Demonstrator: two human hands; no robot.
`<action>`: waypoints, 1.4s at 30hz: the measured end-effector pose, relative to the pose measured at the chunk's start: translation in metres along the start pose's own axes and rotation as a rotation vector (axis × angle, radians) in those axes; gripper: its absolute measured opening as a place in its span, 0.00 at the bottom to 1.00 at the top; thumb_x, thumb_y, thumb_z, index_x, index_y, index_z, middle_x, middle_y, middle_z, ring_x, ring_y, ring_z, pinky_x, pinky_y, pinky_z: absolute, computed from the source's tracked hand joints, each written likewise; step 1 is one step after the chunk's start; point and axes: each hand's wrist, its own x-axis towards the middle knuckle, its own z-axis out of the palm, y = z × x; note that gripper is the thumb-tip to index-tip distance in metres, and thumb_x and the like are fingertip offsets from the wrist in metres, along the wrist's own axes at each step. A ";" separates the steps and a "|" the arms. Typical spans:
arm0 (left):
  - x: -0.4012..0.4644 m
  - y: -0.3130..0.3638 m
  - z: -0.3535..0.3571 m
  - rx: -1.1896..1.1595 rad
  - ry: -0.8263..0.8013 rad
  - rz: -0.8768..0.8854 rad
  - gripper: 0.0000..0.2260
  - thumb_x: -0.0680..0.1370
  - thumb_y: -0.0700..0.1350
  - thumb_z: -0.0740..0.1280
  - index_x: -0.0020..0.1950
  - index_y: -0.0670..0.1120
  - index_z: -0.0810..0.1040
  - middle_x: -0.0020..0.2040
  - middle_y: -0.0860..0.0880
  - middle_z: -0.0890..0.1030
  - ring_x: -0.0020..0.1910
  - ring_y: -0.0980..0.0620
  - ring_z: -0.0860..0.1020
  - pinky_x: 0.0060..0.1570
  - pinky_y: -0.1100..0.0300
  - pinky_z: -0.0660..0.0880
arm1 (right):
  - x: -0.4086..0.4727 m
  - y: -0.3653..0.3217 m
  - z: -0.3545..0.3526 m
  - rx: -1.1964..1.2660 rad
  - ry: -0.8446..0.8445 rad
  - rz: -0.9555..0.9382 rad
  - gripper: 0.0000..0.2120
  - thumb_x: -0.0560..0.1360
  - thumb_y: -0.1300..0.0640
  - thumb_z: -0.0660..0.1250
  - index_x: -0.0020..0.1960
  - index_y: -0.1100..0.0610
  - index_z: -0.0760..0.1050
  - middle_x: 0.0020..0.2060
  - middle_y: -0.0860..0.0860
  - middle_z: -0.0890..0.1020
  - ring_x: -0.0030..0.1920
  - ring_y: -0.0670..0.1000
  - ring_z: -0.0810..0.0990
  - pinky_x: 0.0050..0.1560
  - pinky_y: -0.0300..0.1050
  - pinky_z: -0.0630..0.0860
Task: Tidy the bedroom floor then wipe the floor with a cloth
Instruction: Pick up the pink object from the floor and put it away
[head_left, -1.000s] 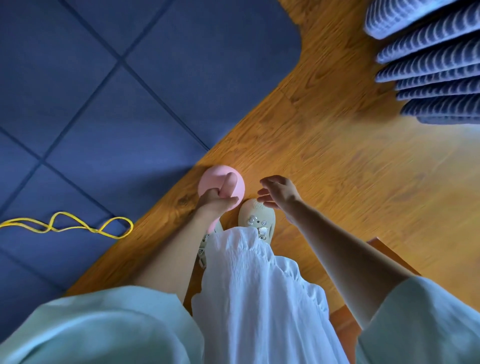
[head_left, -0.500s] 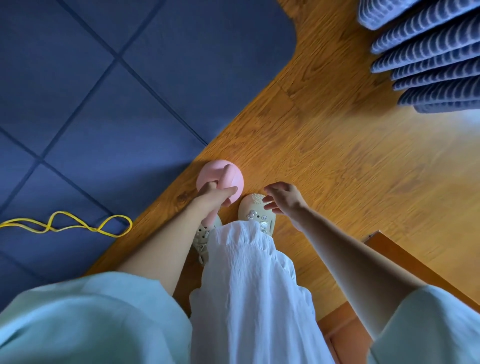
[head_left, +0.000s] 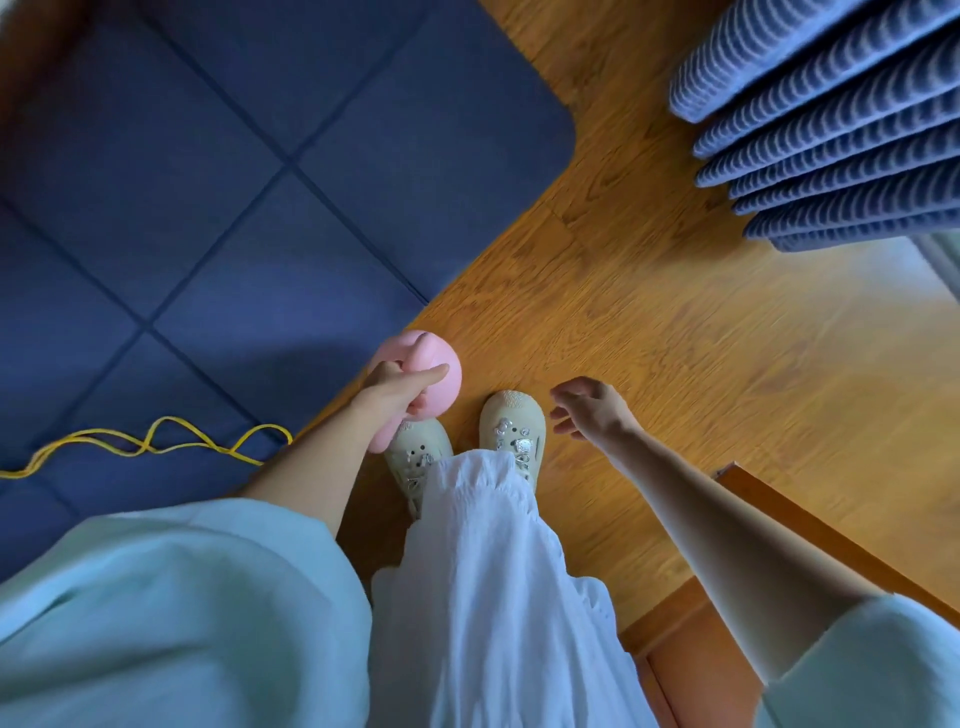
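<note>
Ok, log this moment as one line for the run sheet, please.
phase: tidying floor | left hand: grips pink round object | right hand: open, holding nothing | yellow cord: lying on blue mat | cloth: not in view

A dark blue mat (head_left: 218, 171) with stitched square panels covers the upper left, its rounded corner lying on the wooden floor (head_left: 675, 338). At the upper right hangs a blue curtain (head_left: 841, 119) in deep ribbed folds, with a pale bright strip just below its hem. The person wears a white skirt (head_left: 493, 597) and light green sleeves (head_left: 171, 613). Two beige clogs (head_left: 511, 423) with small silver charms stand side by side on the floor, partly under the skirt's hem. A brown wooden edge (head_left: 691, 670) of some furniture shows at the lower right, too cropped to tell what it is.
</note>
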 end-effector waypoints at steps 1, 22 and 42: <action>-0.008 -0.003 -0.006 -0.017 0.024 0.007 0.29 0.73 0.57 0.69 0.67 0.42 0.67 0.51 0.46 0.74 0.48 0.48 0.71 0.46 0.58 0.67 | -0.009 0.001 -0.002 0.003 0.008 0.011 0.11 0.78 0.59 0.58 0.56 0.60 0.76 0.43 0.55 0.81 0.35 0.48 0.79 0.35 0.39 0.73; -0.344 0.004 -0.112 -0.706 -0.406 0.213 0.17 0.73 0.60 0.66 0.46 0.47 0.70 0.28 0.52 0.71 0.26 0.56 0.66 0.32 0.65 0.68 | -0.301 -0.090 -0.029 0.846 -0.031 -0.092 0.07 0.79 0.61 0.59 0.53 0.58 0.75 0.38 0.52 0.80 0.39 0.51 0.78 0.37 0.38 0.70; -0.652 0.082 -0.155 -1.067 -1.150 0.787 0.18 0.79 0.49 0.64 0.63 0.37 0.75 0.60 0.40 0.78 0.55 0.46 0.80 0.62 0.53 0.72 | -0.623 -0.197 -0.198 1.088 0.011 -0.871 0.09 0.79 0.61 0.59 0.50 0.57 0.78 0.40 0.52 0.83 0.39 0.49 0.82 0.41 0.39 0.76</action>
